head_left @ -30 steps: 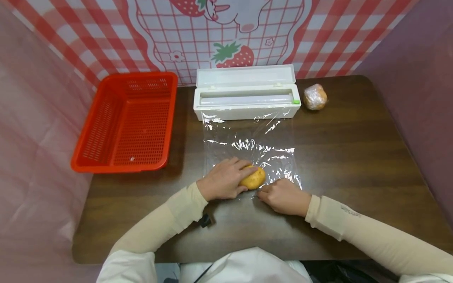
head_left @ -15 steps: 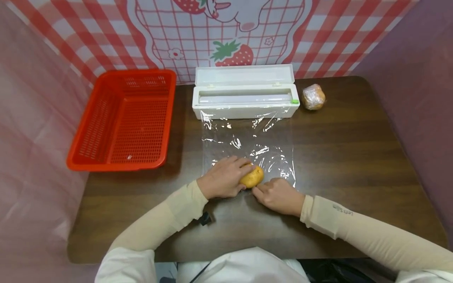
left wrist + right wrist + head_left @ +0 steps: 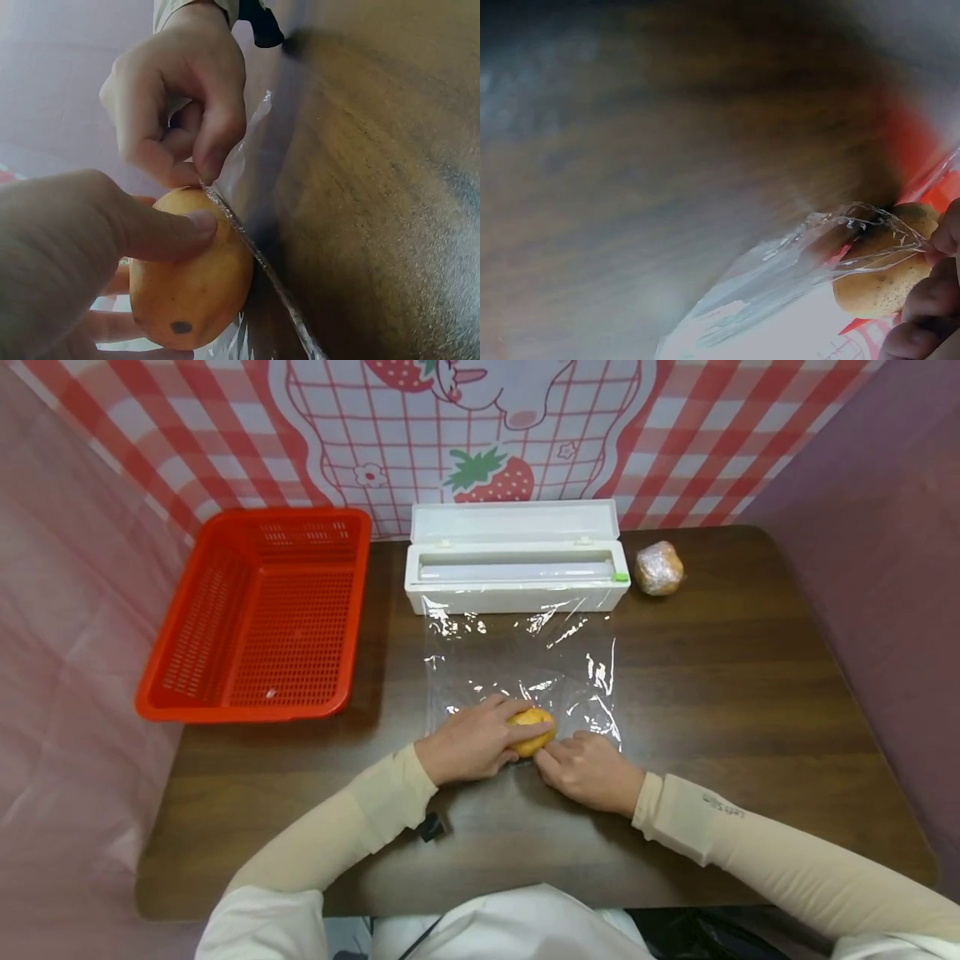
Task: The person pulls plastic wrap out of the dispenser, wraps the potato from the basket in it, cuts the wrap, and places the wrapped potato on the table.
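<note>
My left hand [image 3: 467,745] grips a yellow potato [image 3: 199,292], its thumb lying over the near side in the left wrist view. Clear cling film [image 3: 517,647] runs from the white dispenser [image 3: 517,602] to the potato, which sits at the film's near edge. With thumb and finger, my right hand [image 3: 591,772] pinches that edge right beside the potato. In the left wrist view the pinched film edge [image 3: 264,261] is gathered into a thin strip along the potato. The right wrist view shows creased film overlapping the potato's speckled skin [image 3: 885,289].
A red plastic basket [image 3: 341,685] stands at the left of the wooden table [image 3: 720,693]. The dispenser's lid [image 3: 513,522] is up at the back. Right of it lies a round, film-wrapped item [image 3: 660,570]. A small black object [image 3: 431,827] is beside the left wrist.
The right hand has moved a little left and up against the potato, pulling the film edge with it. A left finger now reaches further across the potato. The film's creases have shifted.
</note>
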